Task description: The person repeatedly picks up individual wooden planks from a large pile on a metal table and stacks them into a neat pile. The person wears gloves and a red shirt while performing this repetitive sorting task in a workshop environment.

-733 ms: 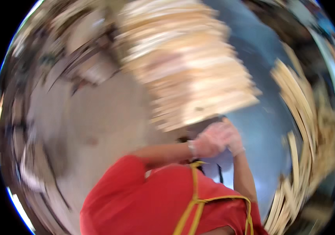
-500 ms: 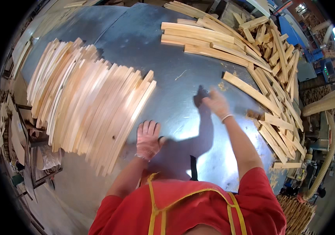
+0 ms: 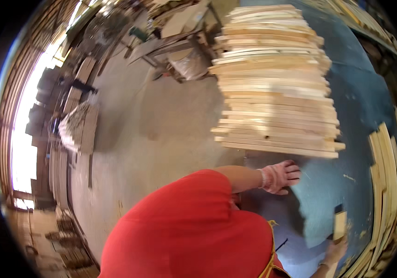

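Observation:
My left hand (image 3: pixel 282 177), in a pale pink knitted glove, rests on the dark metal tabletop (image 3: pixel 321 185) with its fingers stretched out and nothing in it. Just beyond it lies a row of light wooden strips (image 3: pixel 277 111), packed side by side; the nearest strip has a dark knot. Low at the right, my right hand (image 3: pixel 336 252) is closed around a wooden strip (image 3: pixel 340 225). One end of that strip rises past the fingers over the tabletop. The hand is slightly blurred, and the fingers' far side is hidden.
More wooden strips (image 3: pixel 384 180) lie heaped along the right side of the table. At the far left of the table, a cluttered wooden stand (image 3: pixel 170 48) holds boards and a plastic bag (image 3: pixel 191 65). Stacked boards (image 3: pixel 80 125) stand on the concrete floor (image 3: pixel 161 125) farther left.
The view has swung left, bringing the floor and left wall in. My right hand, blurred near the heap before, now grips a wooden strip. My left hand stays flat on the tabletop.

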